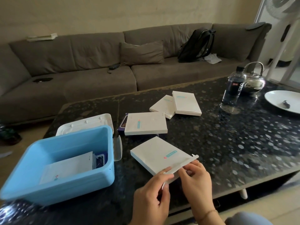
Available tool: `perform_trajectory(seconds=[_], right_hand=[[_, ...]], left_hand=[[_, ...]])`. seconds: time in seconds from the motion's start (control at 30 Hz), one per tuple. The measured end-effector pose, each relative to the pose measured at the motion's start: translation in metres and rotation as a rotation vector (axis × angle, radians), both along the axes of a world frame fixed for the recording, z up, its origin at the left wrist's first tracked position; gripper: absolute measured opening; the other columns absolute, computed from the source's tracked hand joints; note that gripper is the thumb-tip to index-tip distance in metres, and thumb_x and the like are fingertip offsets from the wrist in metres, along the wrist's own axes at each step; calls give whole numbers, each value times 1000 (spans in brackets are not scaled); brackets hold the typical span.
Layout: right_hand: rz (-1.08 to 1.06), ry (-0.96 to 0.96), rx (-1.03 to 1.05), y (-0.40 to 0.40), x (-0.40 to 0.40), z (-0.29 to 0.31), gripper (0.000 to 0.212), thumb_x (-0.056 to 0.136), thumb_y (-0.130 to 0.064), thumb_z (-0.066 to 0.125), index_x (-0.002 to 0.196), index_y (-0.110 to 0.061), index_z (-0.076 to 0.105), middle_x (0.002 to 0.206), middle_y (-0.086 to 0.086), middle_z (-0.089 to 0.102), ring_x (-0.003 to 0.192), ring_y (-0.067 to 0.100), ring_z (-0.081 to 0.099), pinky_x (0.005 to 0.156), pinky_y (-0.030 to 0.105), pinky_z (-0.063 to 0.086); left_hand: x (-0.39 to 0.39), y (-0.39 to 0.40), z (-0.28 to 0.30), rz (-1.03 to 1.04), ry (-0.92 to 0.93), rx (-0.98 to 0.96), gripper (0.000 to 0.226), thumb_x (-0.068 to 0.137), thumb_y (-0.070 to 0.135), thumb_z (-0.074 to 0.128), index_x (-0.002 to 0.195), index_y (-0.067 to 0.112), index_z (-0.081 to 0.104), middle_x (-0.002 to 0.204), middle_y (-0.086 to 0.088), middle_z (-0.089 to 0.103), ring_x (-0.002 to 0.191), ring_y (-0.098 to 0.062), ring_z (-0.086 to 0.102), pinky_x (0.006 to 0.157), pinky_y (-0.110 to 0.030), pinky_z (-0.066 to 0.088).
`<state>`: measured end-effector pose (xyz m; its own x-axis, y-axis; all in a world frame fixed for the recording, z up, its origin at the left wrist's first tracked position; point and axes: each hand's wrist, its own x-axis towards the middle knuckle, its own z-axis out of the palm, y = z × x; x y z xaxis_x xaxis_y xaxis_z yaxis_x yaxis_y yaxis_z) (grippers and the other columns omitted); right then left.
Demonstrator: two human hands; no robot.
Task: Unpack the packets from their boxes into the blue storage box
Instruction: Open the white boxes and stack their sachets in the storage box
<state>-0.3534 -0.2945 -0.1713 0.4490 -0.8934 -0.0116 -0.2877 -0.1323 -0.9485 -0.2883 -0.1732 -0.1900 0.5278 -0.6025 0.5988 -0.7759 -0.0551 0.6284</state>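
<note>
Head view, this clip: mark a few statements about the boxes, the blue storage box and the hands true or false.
1. Both hands, left hand and right hand, hold the nearest white box at its open flap. True.
2. The blue storage box is empty. False: white packets lie inside.
3. Three more white boxes lie farther back on the table. True.
4. The water bottle lies on its side. False: it stands upright.

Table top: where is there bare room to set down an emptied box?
The table is bare right of the held box, in front of the water bottle and plate. It is crowded between the blue storage box, its white lid and the three closed boxes behind.
</note>
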Motion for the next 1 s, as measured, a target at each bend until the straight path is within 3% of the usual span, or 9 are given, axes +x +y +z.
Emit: perform_trajectory(seconds=[0.2,0.37,0.47,0.57,0.67,0.73,0.8,0.87,1.0], right_hand=[[69,84,7,3,3,-4,13,91,-27,64,93,-27,77,119,-16,52,100,-3,51,70,10,37],[-27,74,51,7,8,-5,27,81,-22,72,65,-43,72,110,-20,59,117,19,49,93,38,48],[-62,33,114,11,7,0,25,79,-21,73,61,-39,74,99,-18,60,110,20,53,92,40,49],[-77,-100,288,10,-2,9,15,82,-16,69,68,-18,73,89,-5,64,88,15,61,75,31,50],[-73,-200,470,4,-14,11,17,84,-10,60,74,3,65,71,9,62,67,22,54,59,35,43],[-110,-320,622,6,-21,11,15,86,-2,52,83,10,61,81,18,68,75,30,59,61,40,49],[-187,-465,764,6,-26,12,20,84,2,44,93,18,52,103,29,66,87,38,61,72,48,51],[-265,-612,850,6,-32,12,25,82,2,40,94,14,57,113,31,65,91,38,59,73,46,47],[-293,-744,879,8,-40,16,35,84,-2,36,92,-4,70,102,20,72,97,38,66,72,41,53]], left_hand=[[-2,-1,-1,21,81,-39,34,92,42,51,120,28,65,130,27,59,124,7,54,92,-14,51],[-1,2,-6,-26,102,-34,44,87,20,65,129,33,61,135,29,56,128,2,53,94,-17,51],[5,5,-3,-33,32,29,48,86,18,67,132,28,61,137,28,54,127,7,51,93,-16,52],[11,4,-2,-10,5,121,60,85,30,65,141,42,48,134,35,47,120,20,47,91,-19,54],[15,2,-2,0,32,178,73,84,31,68,142,58,33,132,42,43,119,19,49,89,-22,56],[14,0,-2,-18,21,232,86,82,28,76,141,64,25,128,53,35,117,28,41,93,-19,53],[10,0,-1,-17,13,267,88,81,31,76,140,67,21,127,56,32,113,32,38,96,-19,52],[6,0,-2,-8,3,264,83,79,33,71,142,60,25,132,49,36,114,27,41,96,-21,52],[1,3,-8,-22,-45,327,72,74,28,70,139,42,42,145,33,40,123,12,47,94,-18,52]])
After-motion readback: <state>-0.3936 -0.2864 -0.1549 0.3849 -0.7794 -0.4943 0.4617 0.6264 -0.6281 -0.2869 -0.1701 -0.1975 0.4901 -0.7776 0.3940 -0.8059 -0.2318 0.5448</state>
